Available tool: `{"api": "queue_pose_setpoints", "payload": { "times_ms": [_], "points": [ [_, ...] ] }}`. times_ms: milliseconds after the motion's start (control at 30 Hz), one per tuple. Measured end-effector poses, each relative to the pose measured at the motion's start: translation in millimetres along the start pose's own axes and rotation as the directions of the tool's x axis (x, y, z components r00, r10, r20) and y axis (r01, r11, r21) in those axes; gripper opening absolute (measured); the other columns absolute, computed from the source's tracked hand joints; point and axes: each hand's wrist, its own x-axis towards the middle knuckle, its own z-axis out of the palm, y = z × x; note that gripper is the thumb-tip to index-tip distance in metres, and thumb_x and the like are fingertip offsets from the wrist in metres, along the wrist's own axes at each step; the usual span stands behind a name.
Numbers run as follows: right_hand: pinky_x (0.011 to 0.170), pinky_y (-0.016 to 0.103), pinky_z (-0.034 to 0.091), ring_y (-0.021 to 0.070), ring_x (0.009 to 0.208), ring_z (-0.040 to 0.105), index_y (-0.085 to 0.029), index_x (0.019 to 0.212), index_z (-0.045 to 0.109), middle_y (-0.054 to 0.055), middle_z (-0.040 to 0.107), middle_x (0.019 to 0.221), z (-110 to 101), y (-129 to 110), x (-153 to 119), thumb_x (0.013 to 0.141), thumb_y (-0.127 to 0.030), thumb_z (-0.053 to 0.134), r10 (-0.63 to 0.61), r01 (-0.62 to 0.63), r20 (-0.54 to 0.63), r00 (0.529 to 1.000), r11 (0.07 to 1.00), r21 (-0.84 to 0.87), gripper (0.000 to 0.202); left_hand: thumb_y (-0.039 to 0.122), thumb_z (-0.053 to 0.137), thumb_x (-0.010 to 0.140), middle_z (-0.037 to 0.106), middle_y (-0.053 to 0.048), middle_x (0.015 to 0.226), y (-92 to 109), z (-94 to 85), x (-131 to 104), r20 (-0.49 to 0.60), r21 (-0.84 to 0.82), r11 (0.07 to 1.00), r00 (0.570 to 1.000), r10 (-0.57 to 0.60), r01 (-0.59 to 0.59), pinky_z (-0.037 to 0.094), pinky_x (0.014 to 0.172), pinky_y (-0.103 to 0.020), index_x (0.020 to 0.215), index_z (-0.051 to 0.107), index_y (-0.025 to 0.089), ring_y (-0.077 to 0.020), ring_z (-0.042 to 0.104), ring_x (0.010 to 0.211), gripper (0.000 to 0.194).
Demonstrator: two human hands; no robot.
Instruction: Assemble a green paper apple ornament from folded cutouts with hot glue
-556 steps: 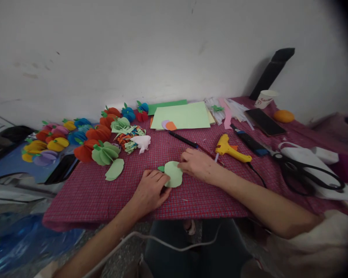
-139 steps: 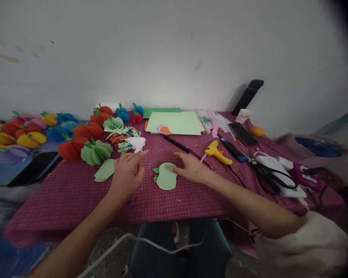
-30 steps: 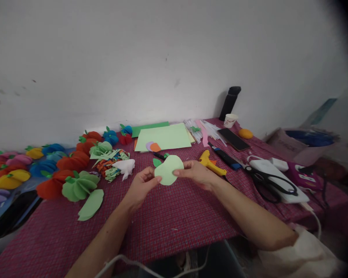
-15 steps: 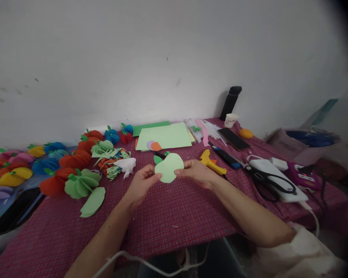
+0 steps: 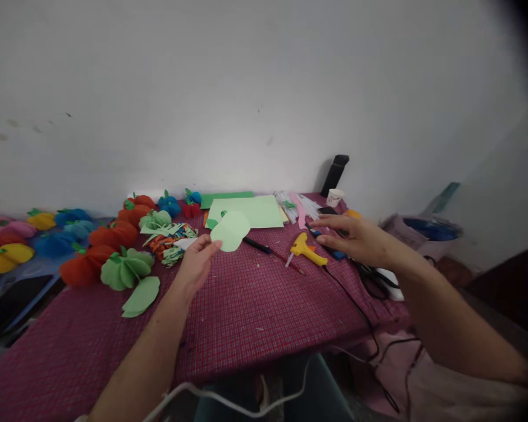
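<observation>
Between the thumb and fingers of my left hand [image 5: 199, 258] is a light green paper cutout [image 5: 232, 230] with a rounded shape, held above the table. My right hand [image 5: 354, 237] hovers to the right with its fingers apart and nothing in them. Just left of it lies a yellow glue gun [image 5: 307, 249] with its cord trailing toward the table's front edge. Below my right hand, partly covered, are a blue-and-black tool [image 5: 334, 253] and black-handled scissors [image 5: 373, 281]. A dark pen-like stick [image 5: 257, 245] lies beside the cutout.
Folded paper pumpkins in several colours [image 5: 114, 235] crowd the left side, with light green cutouts [image 5: 141, 296] in front. Paper scraps [image 5: 169, 241] lie near them. Light green sheets [image 5: 264, 212] rest at the back. A paper cup [image 5: 334, 197] and black bottle [image 5: 335, 174] stand back right.
My right hand has let go of the light green cutout and moved right, past the glue gun. My left hand has carried the cutout a little left and up. The view has shifted.
</observation>
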Motion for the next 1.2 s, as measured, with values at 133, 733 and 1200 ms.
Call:
{"api": "queue_pose_setpoints", "payload": {
  "times_ms": [133,733,1200],
  "points": [
    [0.091,0.044,0.039,0.0254,0.114,0.047,-0.025,0.111,0.058,0.006,0.05,0.126,-26.5,-2.3,-6.6,0.076,-0.034,0.057,-0.191,0.109,-0.26,0.946,0.948,-0.301,0.036,0.019,0.071,0.061,0.063,0.002,0.072,4.6,0.3,-0.1,-0.032,-0.018,0.998,0.998,0.054,-0.055,0.04,0.072,-0.023,0.068,0.058,0.015,-0.0092,0.054,0.068,0.015],
    [0.062,0.027,0.045,0.0116,0.066,0.056,-0.018,0.105,0.057,0.002,0.063,0.08,150.5,-40.4,24.0,0.078,-0.024,0.051,-0.111,-0.174,0.356,0.928,0.716,0.677,0.028,0.02,0.07,0.062,0.063,0.002,0.073,5.6,2.7,-2.9,-0.034,-0.004,0.998,0.997,0.068,-0.068,0.04,0.069,-0.023,0.072,0.06,0.017,-0.0095,0.054,0.067,0.014],
    [0.068,0.036,0.045,0.0204,0.072,0.06,-0.02,0.095,0.066,0.007,0.068,0.082,33.5,92.9,-33.5,0.078,-0.035,0.048,0.318,-0.339,-0.268,0.909,0.94,-0.033,0.029,0.02,0.071,0.052,0.052,0.009,0.055,25.3,-10.8,9.5,-0.577,-0.026,0.981,0.805,0.141,-0.191,0.026,0.044,-0.017,0.063,0.045,0.017,-0.0043,0.046,0.048,0.028]
  ]
}}
